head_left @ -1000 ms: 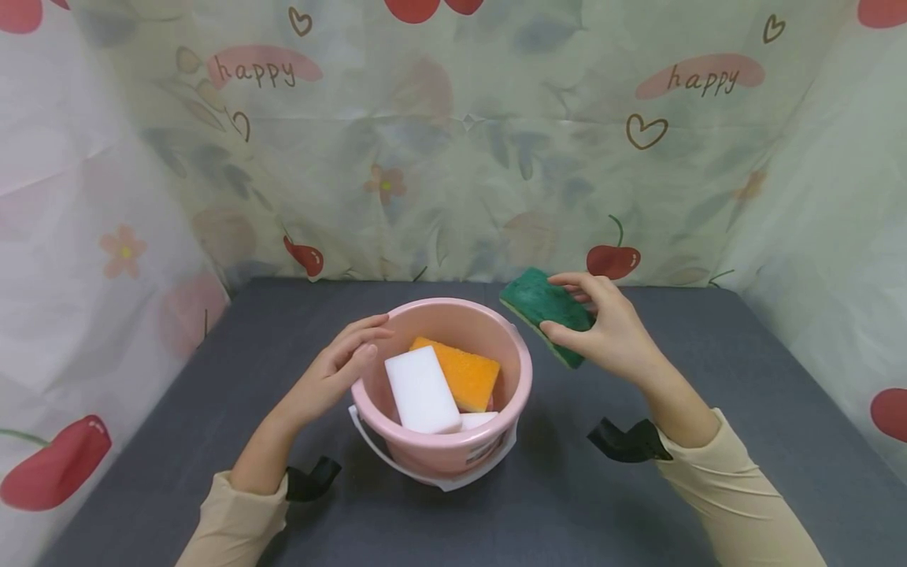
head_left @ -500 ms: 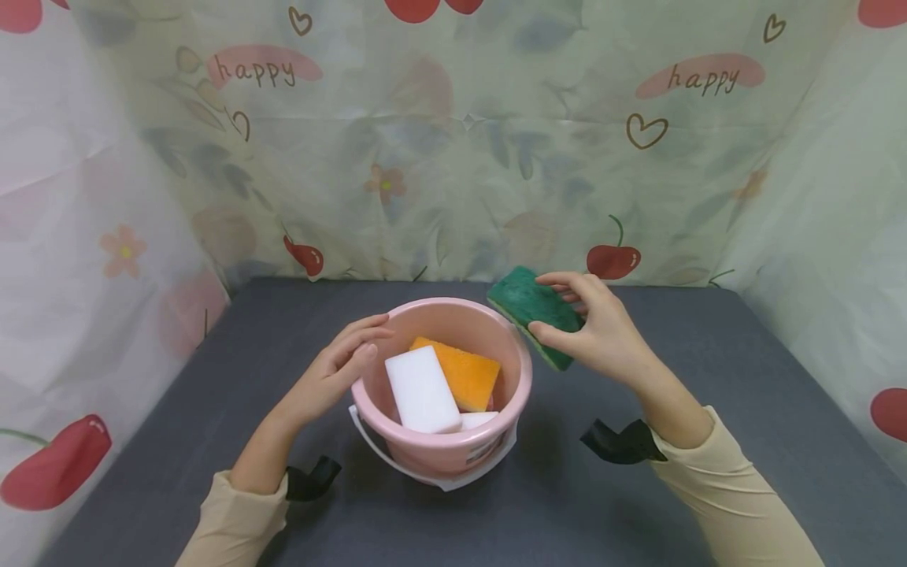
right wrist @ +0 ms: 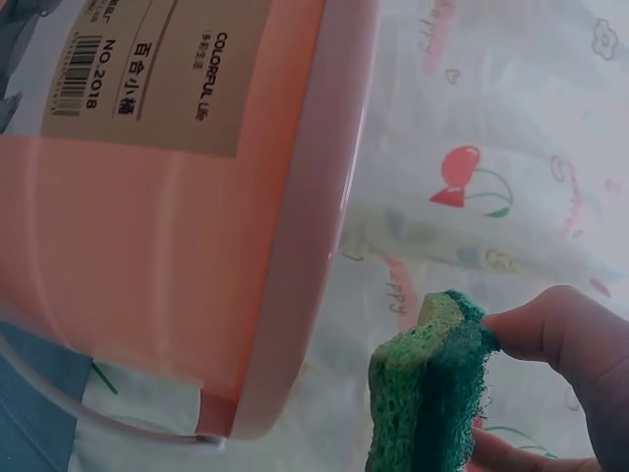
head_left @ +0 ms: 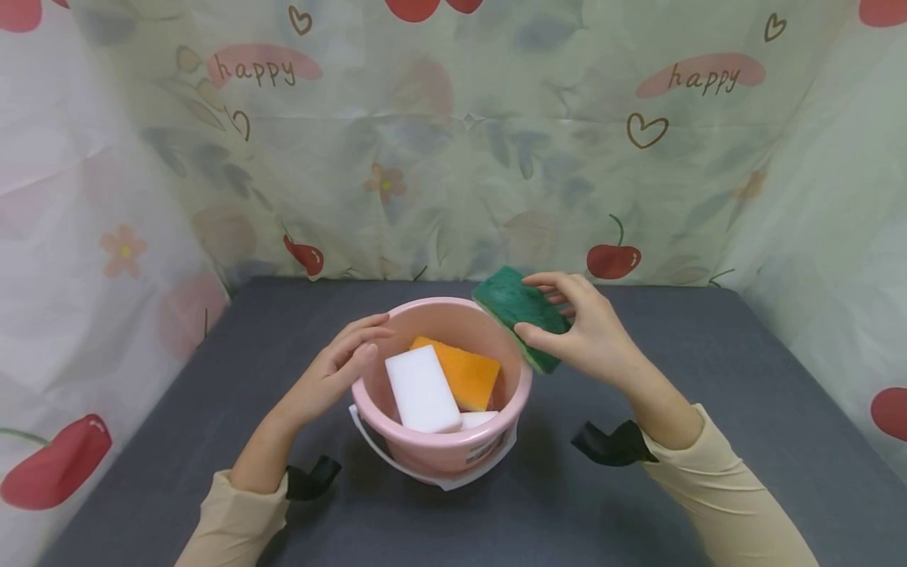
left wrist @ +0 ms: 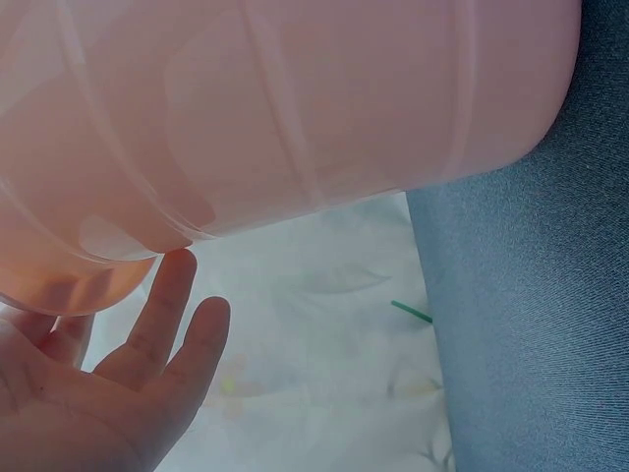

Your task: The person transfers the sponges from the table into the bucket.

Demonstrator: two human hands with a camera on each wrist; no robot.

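A pink bucket [head_left: 513, 394] stands on the dark grey table [head_left: 708, 362]. Inside it lie a white sponge [head_left: 421, 390] and an orange sponge [head_left: 464, 374]. My right hand [head_left: 577, 327] pinches a green sponge [head_left: 513, 311] between thumb and fingers, just above the bucket's right rim. The right wrist view shows the green sponge [right wrist: 428, 398] beside the bucket's wall [right wrist: 167, 236]. My left hand [head_left: 340, 366] rests with straight fingers against the bucket's left rim; its fingers [left wrist: 162, 324] lie along the bucket wall [left wrist: 295, 108].
Patterned curtains [head_left: 453, 142] with cherries and "happy" lettering close in the table at the back and both sides. The bucket's white handle [head_left: 397, 465] hangs down at its front. A label [right wrist: 157, 69] is stuck on the bucket's side.
My right hand has carried the green sponge leftwards, from beside the bucket to over its right rim. The left hand and the bucket have stayed still.
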